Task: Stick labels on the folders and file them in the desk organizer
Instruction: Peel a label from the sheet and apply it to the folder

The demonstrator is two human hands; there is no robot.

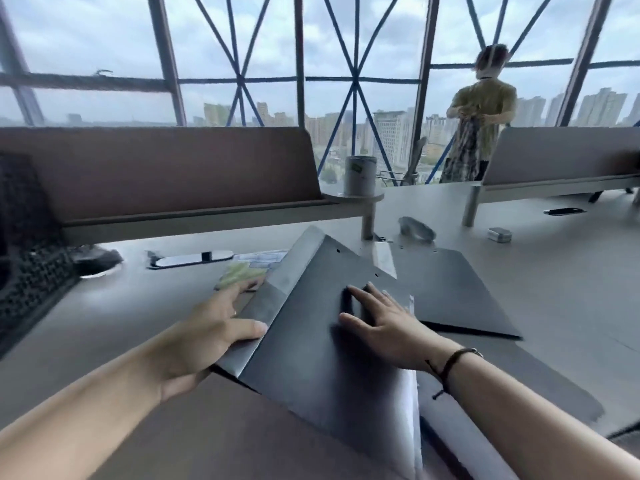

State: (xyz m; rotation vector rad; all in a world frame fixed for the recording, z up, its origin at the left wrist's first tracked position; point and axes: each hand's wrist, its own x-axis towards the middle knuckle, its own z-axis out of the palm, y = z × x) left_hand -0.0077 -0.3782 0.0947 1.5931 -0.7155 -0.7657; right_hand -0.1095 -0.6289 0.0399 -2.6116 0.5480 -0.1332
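A person's two bare hands steady a dark grey folder (311, 323) at the centre of the frame, on a pale grey desk (554, 271) before a wall of glass and a hazy skyline. The left hand (207, 337) holds the folder's spine edge, thumb laid on top and fingers reaching along and under its lighter, folded side. The right hand (384, 327) lies flat on the cover, fingers straight and slightly spread, pressing down and grasping nothing.

Judging by the scene, the job is at an early stage: no label can be seen on this cover, and a second dark folder (460, 289) lies flat just behind it at centre right, also unfiled. A pale green sheet (239, 273), possibly the labels, rests on the desk just beyond the left fingertips; it is too blurred to confirm. The black mesh desk organizer (31, 258) stands at the left edge of the frame, well apart from both folders, and no folder is visible in it.

The folders look like smooth, matt, stiff plastic, with small punched holes near the far edge. White paper (408, 410) pokes from the near folder's lower right side. The organizer is perforated mesh. A brown padded divider (166, 168) spans the upper left.
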